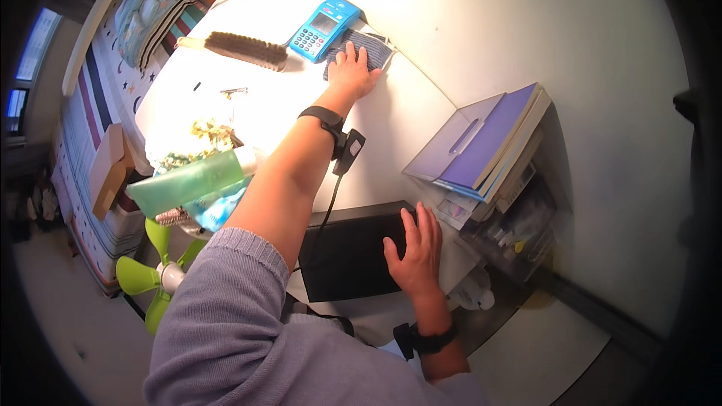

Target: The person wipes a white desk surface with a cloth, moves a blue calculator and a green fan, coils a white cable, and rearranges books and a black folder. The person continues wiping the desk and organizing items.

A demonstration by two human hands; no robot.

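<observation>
My left hand [351,74] reaches to the far part of the white desk [271,101]. It rests palm down, fingers spread, on a folded dark striped cloth [372,52] with a pale cord or edging at its right side. Touching or just beside the cloth lies a blue card payment terminal [325,28], its keypad and small screen facing up. A dark-bristled brush [247,51] with a pale handle lies left of the terminal. Nearer me, my right hand [414,251] is over the right end of a flat black case [352,254], fingers apart and holding nothing; contact is unclear.
Books and a purple folder [468,135] lean by the wall at right. A translucent green bottle [189,183] stands or lies at the left desk edge, near dried flowers [211,132]. Below it is a green-bladed fan [169,277]. A black cable [334,203] hangs from my left wristband.
</observation>
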